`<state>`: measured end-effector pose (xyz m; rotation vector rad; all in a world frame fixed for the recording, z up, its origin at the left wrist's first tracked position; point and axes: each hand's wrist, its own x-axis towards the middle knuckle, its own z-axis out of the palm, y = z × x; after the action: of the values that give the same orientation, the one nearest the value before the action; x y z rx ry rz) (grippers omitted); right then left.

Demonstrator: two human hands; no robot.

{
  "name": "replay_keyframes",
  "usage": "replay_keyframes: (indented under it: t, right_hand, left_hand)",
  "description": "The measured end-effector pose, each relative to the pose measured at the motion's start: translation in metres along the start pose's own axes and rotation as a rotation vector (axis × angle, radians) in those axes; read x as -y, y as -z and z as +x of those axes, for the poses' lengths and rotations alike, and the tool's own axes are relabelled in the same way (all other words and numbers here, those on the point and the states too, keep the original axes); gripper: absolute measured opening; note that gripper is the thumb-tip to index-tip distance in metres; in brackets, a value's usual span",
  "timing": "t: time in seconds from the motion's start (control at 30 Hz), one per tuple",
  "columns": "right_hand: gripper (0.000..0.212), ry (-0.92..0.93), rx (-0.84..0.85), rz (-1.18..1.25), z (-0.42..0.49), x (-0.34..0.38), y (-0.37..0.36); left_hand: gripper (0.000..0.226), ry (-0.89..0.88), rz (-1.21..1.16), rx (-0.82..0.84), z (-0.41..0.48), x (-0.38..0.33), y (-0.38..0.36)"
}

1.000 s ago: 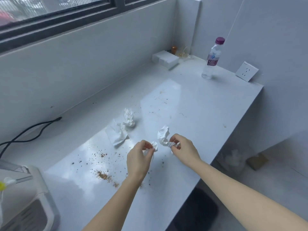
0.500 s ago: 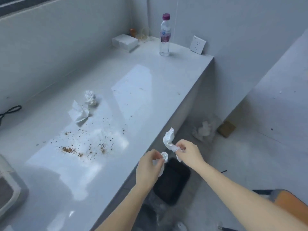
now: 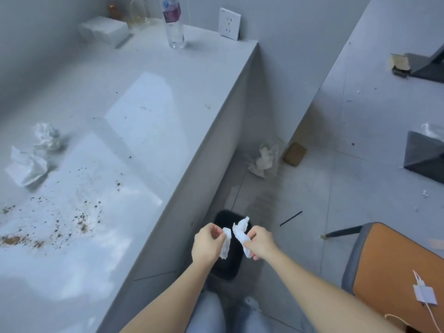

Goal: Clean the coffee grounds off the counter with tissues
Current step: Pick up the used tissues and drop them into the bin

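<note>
My left hand (image 3: 206,243) pinches a small crumpled white tissue (image 3: 225,241), and my right hand (image 3: 260,242) pinches a second crumpled tissue (image 3: 240,230). Both hands hang off the counter's front edge, directly above a black bin (image 3: 228,263) on the floor. Brown coffee grounds (image 3: 60,222) lie scattered on the white counter (image 3: 134,116) at the lower left. Two more used tissue wads (image 3: 46,135) (image 3: 26,168) rest on the counter beyond the grounds.
A water bottle (image 3: 173,22), a white tissue box (image 3: 104,31) and a wall socket plate (image 3: 229,22) stand at the counter's far end. On the floor lie crumpled paper (image 3: 263,161) and a small brown box (image 3: 295,154). An orange chair (image 3: 396,267) is at the right.
Both hands have carried their tissues from over the counter to the right, off its edge, and now hold them above the black bin. The view has swung right and down.
</note>
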<state>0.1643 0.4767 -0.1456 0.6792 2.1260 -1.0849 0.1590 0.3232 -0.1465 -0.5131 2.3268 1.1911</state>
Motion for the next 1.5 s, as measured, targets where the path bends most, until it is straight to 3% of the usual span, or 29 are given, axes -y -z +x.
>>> replay_keyframes:
  t: [0.1, 0.33, 0.53, 0.73, 0.9, 1.0, 1.13, 1.3, 1.5]
  right_hand:
    - [0.024, -0.037, 0.001, 0.008, 0.026, -0.011, -0.014]
    - [0.007, -0.093, 0.025, -0.014, 0.092, -0.037, -0.048]
    - [0.044, -0.134, 0.132, 0.096, 0.112, -0.044, -0.057]
    - [0.033, 0.044, -0.054, 0.058, 0.087, -0.015, -0.028]
    - [0.035, 0.334, -0.209, -0.058, 0.037, 0.057, 0.016]
    - [0.038, 0.637, -0.366, -0.180, 0.004, 0.105, 0.041]
    - [0.040, 0.914, -0.432, -0.261, -0.028, 0.162, 0.059]
    - [0.045, 1.093, -0.354, -0.366, -0.046, 0.210, 0.053]
    - [0.045, 1.102, -0.156, -0.383, -0.053, 0.258, 0.011]
  left_hand:
    - [0.007, 0.035, 0.019, 0.016, 0.026, 0.013, -0.019]
    - [0.010, 0.072, 0.042, 0.044, 0.085, 0.051, -0.054]
    - [0.048, 0.086, 0.005, 0.230, 0.100, 0.062, -0.065]
    - [0.057, -0.030, 0.004, 0.192, 0.068, 0.022, -0.036]
    - [0.061, -0.217, 0.068, 0.062, 0.031, -0.050, 0.015]
    - [0.061, -0.332, 0.184, -0.095, 0.010, -0.090, 0.049]
    - [0.060, -0.485, 0.239, -0.326, -0.014, -0.126, 0.091]
    - [0.071, -0.469, 0.271, -0.552, -0.031, -0.127, 0.149]
    - [0.076, -0.301, 0.278, -0.662, -0.032, -0.093, 0.218]
